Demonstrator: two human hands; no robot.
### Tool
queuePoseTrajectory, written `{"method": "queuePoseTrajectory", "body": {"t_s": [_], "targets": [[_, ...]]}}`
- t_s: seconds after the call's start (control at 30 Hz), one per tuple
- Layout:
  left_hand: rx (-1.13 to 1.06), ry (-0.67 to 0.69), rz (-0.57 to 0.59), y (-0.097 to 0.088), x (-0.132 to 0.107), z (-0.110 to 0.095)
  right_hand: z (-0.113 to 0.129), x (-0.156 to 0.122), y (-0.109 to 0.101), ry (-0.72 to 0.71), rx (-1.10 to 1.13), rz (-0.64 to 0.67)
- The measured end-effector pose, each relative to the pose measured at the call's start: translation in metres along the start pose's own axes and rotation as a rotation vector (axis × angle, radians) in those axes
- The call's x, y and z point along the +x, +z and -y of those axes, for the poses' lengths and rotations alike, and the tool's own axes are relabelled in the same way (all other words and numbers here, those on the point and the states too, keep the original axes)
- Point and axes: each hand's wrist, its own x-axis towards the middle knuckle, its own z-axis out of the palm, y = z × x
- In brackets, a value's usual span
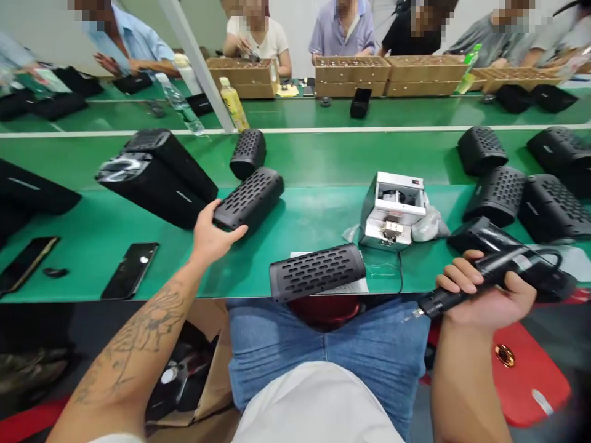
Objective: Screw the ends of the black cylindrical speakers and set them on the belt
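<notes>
My left hand [215, 231] is closed round the near end of a black slotted speaker housing [252, 197], thumb on one side, on the green bench left of centre. In my right hand [484, 292] is a black electric screwdriver [462, 295], its bit pointing down and left past the bench's front edge. Between my hands another slotted speaker housing [317, 271] lies lengthwise at the edge, partly over a white sheet. Behind it stands a small silver screw feeder [394, 212] with a cable hanging from its front.
Black fabric-covered speakers [161, 178] and a phone [130, 271] lie at left. Several slotted housings [494, 194] stand at right. Beyond a post [198, 61], people sit behind cardboard boxes [351, 74]. A red stool [530, 369] is at lower right, an open carton [212, 369] at lower left.
</notes>
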Motion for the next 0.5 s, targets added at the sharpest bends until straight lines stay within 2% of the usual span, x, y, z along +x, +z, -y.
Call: {"method": "queuePoseTrajectory", "body": {"t_s": [0.1,0.2,0.37,0.43,0.5], "targets": [[0.032,-0.059,-0.066,-0.012,-0.020,0.038,-0.003,-0.001,0.017,-0.107,0.146,0.046],[0.038,-0.064,-0.121,-0.017,-0.032,0.065,0.000,-0.011,0.036,-0.202,0.080,0.065],[0.074,-0.040,-0.104,-0.026,-0.051,0.073,0.001,-0.022,0.067,-0.378,-0.289,-0.009],[0.088,-0.049,-0.081,-0.028,-0.052,0.076,-0.003,-0.013,0.078,-0.487,-0.360,-0.034],[0.081,-0.057,-0.051,-0.031,-0.051,0.084,-0.009,0.004,0.088,-0.589,-0.424,-0.004]]}}
